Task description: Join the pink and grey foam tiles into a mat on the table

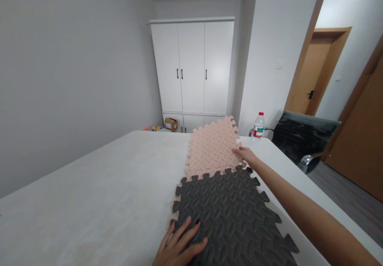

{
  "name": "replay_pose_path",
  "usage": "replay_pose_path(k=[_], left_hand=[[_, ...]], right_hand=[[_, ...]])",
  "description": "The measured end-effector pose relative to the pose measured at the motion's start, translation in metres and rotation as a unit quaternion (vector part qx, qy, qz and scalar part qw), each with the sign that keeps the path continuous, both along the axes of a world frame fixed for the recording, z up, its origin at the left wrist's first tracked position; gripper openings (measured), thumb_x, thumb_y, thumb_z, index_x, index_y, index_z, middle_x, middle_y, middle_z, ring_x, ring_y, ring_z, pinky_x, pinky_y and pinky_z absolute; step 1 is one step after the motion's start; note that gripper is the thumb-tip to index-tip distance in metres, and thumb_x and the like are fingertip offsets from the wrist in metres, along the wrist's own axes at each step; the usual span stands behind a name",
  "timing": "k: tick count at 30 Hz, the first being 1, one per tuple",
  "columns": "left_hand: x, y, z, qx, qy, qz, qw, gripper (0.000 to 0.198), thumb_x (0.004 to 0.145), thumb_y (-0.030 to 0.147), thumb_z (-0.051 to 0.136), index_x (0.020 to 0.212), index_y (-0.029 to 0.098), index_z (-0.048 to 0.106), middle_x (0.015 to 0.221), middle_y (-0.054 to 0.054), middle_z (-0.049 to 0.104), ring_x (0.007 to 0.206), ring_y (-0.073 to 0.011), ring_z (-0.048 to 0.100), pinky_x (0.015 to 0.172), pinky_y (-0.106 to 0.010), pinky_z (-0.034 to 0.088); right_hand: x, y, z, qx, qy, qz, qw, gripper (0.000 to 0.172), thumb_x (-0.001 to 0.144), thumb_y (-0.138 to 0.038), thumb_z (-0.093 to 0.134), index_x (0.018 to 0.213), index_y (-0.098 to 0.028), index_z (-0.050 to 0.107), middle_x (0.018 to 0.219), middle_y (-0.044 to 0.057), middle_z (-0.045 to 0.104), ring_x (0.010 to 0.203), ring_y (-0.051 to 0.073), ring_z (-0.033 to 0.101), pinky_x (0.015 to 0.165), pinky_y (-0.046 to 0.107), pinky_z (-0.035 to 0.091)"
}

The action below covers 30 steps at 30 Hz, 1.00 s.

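A pink foam puzzle mat tile lies on the white bed, joined by its toothed edge to a dark grey foam tile nearer to me. My left hand rests flat on the near left corner of the grey tile, fingers spread. My right hand reaches out to the pink tile's right edge near the seam, fingers pressed down on it. A sliver of another pink tile shows under the grey tile's left edge.
A water bottle stands at the bed's far right corner. A black office chair sits right of the bed. A white wardrobe stands at the far wall, with a small cardboard box and toys at its foot.
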State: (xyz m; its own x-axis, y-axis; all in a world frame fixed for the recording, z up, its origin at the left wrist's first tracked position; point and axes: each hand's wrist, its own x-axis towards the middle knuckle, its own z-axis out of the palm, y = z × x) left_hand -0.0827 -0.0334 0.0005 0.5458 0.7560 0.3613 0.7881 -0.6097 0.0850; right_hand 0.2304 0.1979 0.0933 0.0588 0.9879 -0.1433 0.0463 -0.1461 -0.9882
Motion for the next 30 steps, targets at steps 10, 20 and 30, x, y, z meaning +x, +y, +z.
replay_pose_path(k=[10,20,30], left_hand=[[0.004,-0.008,0.023,-0.065,-0.036,-0.023,0.997,0.054,0.079,0.038,0.063,0.130,0.040,0.045,0.138,-0.001,0.046,0.129,-0.0296,0.039,0.105,-0.057,0.028],[0.004,-0.010,0.032,-0.085,-0.008,-0.041,0.996,0.066,0.074,0.053,0.063,0.134,0.040,0.039,0.142,-0.004,0.040,0.131,-0.0335,0.033,0.101,-0.065,0.027],[0.008,-0.009,0.042,-0.133,-0.007,-0.059,0.989,0.064,0.075,0.056,0.060,0.134,0.039,0.040,0.143,-0.005,0.039,0.133,-0.0325,0.030,0.103,-0.064,0.021]], right_hand=[[-0.028,-0.093,0.040,0.427,-0.250,0.240,0.835,0.026,0.086,-0.028,0.050,0.106,-0.020,0.064,0.103,0.003,0.068,0.094,0.018,0.061,0.084,0.030,0.046],[-0.035,-0.141,0.051,0.457,-0.211,0.182,0.844,0.037,0.085,-0.022,0.046,0.120,-0.023,0.059,0.118,0.002,0.062,0.106,0.018,0.058,0.092,0.031,0.044],[-0.014,-0.148,0.026,0.448,-0.195,0.100,0.867,0.034,0.088,-0.027,0.045,0.119,-0.023,0.060,0.113,0.003,0.065,0.099,0.019,0.060,0.088,0.034,0.047]])
